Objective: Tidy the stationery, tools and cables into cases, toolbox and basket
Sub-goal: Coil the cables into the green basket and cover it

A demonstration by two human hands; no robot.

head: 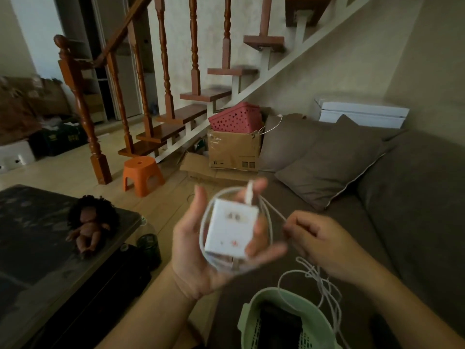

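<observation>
Cable (273, 217) wraps the socket block (230, 231) you cradle in your left hand (201, 248); your right hand (309, 244) pinches it taut, above the basket (249, 313).

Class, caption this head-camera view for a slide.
Left hand holds a cord-wrapped white socket block; right hand pinches the cord near a green basket.

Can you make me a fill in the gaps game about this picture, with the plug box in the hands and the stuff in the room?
1. The left hand holds a power socket wound with cable, both ___ in colour.
2. The right hand pinches the cable, and the basket at the bottom of the picture is ___.
3. The doll lies on the dark ___.
4. The stool on the floor is ___.

Missing words: white, green, table, orange.
</observation>
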